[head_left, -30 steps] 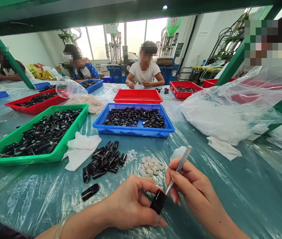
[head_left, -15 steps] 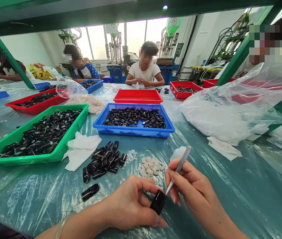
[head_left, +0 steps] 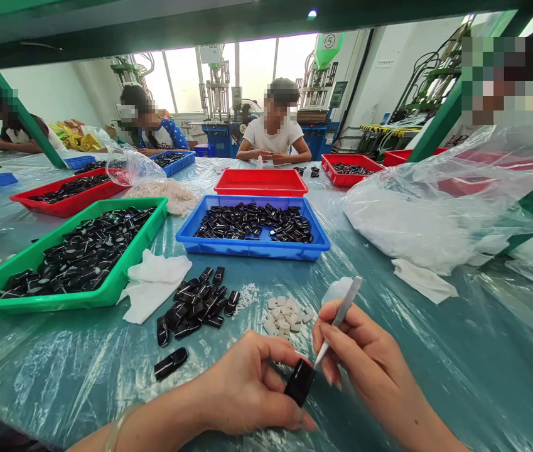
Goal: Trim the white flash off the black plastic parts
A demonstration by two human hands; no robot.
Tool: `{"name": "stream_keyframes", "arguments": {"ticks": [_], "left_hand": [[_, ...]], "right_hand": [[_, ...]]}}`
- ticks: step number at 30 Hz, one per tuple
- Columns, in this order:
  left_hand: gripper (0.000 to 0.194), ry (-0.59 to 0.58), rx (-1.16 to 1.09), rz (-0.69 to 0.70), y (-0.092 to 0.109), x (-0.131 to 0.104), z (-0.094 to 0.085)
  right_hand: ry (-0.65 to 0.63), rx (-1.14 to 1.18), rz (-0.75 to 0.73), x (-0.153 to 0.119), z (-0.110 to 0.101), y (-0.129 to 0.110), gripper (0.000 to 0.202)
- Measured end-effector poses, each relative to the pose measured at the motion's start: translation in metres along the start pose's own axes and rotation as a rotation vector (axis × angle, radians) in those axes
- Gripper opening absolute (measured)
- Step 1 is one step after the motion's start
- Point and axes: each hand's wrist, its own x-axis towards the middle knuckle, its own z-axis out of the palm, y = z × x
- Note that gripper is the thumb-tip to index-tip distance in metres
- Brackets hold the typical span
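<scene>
My left hand (head_left: 252,386) pinches a small black glossy piece (head_left: 299,382) between thumb and fingers, low in the middle of the view. In my right hand (head_left: 365,361) is a pair of metal tweezers (head_left: 343,314), its tip touching the upper right edge of that piece. Beyond my hands lie a heap of off-white chips (head_left: 285,315), some tiny white bits (head_left: 247,296) and a pile of black pieces (head_left: 195,304). One separate black piece (head_left: 171,363) rests left of my left hand.
Green tray (head_left: 110,295) and blue tray (head_left: 253,249) hold many black pieces. A red tray (head_left: 260,182) stands behind. White cloths (head_left: 150,279) lie nearby; a clear bag (head_left: 417,220) is at right. Several people sit around the table, under a green frame (head_left: 26,119).
My hands, the black piece and the tweezers have barely moved. Across the table, the person in white has lifted their head slightly, and the far-left person's hands have shifted.
</scene>
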Motion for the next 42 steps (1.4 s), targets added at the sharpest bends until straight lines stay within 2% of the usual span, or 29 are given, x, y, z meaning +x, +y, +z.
{"name": "stream_keyframes", "arguments": {"ticks": [6, 12, 15, 21, 31, 42], "left_hand": [[0.029, 0.004, -0.001, 0.02, 0.0, 0.001, 0.0], [0.023, 0.019, -0.129, 0.032, 0.004, 0.001, 0.002], [0.029, 0.041, -0.21, 0.043, 0.005, 0.0, 0.004], [0.046, 0.052, -0.297, 0.048, 0.004, 0.002, 0.004], [0.036, 0.033, -0.165, 0.046, 0.007, 0.0, 0.005], [0.035, 0.015, -0.154, 0.058, 0.008, 0.0, 0.004]], "right_hand": [[0.062, 0.027, -0.072, 0.001, -0.005, 0.004, 0.014], [0.135, 0.065, -0.153, 0.001, -0.008, -0.004, 0.01], [0.154, 0.075, -0.183, 0.001, -0.007, -0.004, 0.009], [0.121, 0.063, -0.151, 0.003, -0.004, 0.0, 0.012], [0.059, 0.106, -0.04, -0.001, 0.002, 0.0, 0.017], [0.059, 0.073, -0.052, 0.0, 0.003, 0.007, 0.018]]}}
